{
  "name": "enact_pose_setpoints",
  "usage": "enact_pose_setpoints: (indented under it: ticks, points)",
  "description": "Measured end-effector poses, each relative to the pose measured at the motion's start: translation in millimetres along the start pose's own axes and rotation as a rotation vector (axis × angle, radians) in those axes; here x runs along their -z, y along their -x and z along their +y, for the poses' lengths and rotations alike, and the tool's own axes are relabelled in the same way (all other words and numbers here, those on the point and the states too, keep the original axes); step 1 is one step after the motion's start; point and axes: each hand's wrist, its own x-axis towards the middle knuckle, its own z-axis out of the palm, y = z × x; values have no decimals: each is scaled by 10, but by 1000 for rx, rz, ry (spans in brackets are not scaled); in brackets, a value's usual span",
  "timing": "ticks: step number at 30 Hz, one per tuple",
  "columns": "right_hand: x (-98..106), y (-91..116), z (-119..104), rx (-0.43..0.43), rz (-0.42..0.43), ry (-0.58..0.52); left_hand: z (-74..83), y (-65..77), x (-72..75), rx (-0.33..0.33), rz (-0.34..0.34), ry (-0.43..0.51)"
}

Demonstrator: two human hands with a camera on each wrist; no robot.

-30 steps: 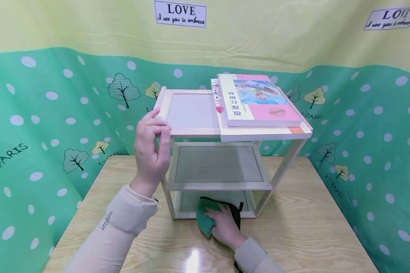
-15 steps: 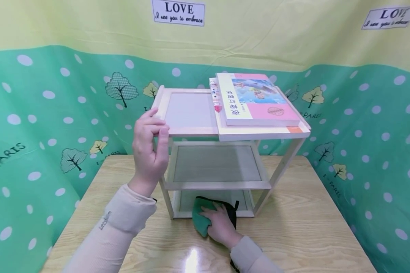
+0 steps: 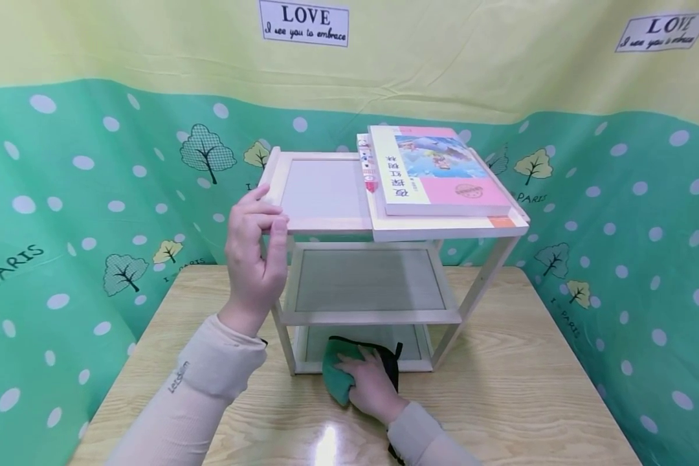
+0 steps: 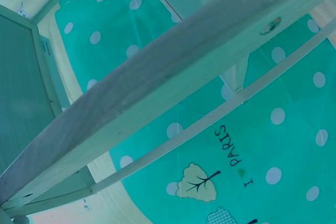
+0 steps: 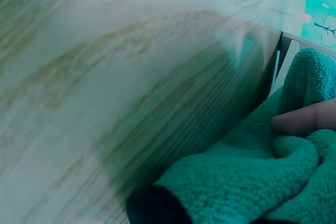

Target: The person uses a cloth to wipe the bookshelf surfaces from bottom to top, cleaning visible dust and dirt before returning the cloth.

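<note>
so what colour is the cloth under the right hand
The cloth is green, with black along its edge; the head view shows it best.

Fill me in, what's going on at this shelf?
A person is working at a pale wooden three-tier shelf on a light wood-grain table. Their right hand presses on a green fluffy cloth with black edging at the front of the bottom tier. The left hand is at the top tier's front left corner; gripping or just resting, I can't tell. A white-and-pink book lies on a larger pale book on the top tier's right side.
</note>
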Motion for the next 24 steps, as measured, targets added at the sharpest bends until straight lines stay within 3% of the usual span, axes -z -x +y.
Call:
enact_pose_setpoints:
  ticks: [24]
  points:
    - [-48, -72, -126, 16, -32, 26, 0, 0, -9, -1, 5, 3]
